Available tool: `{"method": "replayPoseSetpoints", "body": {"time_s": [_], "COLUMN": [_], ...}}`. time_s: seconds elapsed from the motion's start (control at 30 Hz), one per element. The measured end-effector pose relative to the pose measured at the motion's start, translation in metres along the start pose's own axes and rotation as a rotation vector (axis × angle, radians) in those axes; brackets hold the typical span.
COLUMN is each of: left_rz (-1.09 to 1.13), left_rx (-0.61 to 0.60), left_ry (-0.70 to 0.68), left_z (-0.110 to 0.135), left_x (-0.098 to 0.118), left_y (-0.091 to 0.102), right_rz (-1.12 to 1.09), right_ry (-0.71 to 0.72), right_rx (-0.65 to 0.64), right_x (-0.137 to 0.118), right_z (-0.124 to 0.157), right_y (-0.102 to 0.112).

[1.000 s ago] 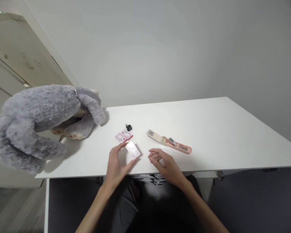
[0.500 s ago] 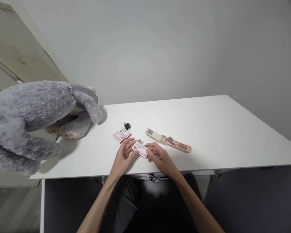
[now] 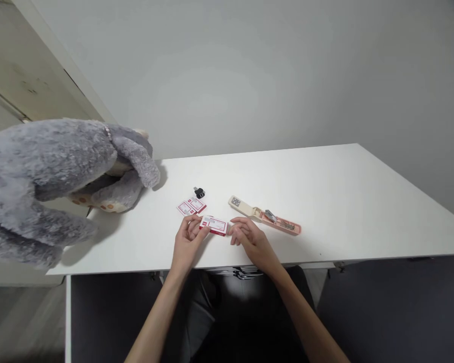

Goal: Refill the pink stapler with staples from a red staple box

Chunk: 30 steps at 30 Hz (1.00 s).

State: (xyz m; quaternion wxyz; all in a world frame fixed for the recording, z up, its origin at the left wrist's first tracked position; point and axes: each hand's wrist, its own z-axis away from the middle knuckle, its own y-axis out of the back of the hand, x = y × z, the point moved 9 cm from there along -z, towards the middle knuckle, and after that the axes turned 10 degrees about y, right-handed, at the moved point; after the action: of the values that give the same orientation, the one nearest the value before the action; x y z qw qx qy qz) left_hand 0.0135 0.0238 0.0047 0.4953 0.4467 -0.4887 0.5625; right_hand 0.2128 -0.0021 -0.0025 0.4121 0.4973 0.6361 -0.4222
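A small red-and-white box [image 3: 214,225] is in my left hand [image 3: 188,239], thumb along its near edge and fingers behind it. The box is tilted so that its printed white face and red side both show. My right hand [image 3: 250,241] is beside the right end of the box, fingers loosely curled and apart, with nothing visible in them. Just beyond the left hand, two similar red-and-white boxes [image 3: 197,204] lie side by side on the white table [image 3: 325,201]. Past the right hand lies a long cream-and-pink hinged case [image 3: 245,207], opened out, with metal pieces inside its pink half.
A small black-and-silver object [image 3: 199,192] lies behind the two boxes. A large grey plush toy [image 3: 60,161] leans over the table's left end. A grey wall [image 3: 249,75] stands behind, and dark panels [image 3: 393,302] are below the front edge.
The box has turned more level and tipped, so its red side shows now. My right fingers have come away from its right end. The view has shifted slightly.
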Motion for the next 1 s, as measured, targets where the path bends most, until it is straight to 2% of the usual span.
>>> {"method": "replayPoseSetpoints", "body": {"time_s": [0.23,0.33,0.47,0.6,1.0], "left_rz": [-0.085,-0.126,-0.150,-0.175,-0.125], "left_rx": [0.028,0.052,0.022,0.014,0.047], "left_ry": [-0.036,-0.046,-0.038,-0.034,-0.092], "left_z": [0.000,0.002,0.004,0.006,0.008], "left_x": [0.002,0.004,0.006,0.008,0.010], "left_y": [0.000,0.000,-0.005,-0.007,-0.002], "right_rz": [0.044,0.143,0.249,0.255,0.279], "right_ry": [0.025,0.058,0.145,0.171,0.185], "right_rx": [0.001,0.035,0.063,0.036,0.091], "right_x": [-0.002,-0.007,-0.019,-0.022,-0.019], "right_z": [0.000,-0.001,-0.001,-0.001,0.000], "right_y": [0.002,0.007,0.011,0.007,0.012]}}
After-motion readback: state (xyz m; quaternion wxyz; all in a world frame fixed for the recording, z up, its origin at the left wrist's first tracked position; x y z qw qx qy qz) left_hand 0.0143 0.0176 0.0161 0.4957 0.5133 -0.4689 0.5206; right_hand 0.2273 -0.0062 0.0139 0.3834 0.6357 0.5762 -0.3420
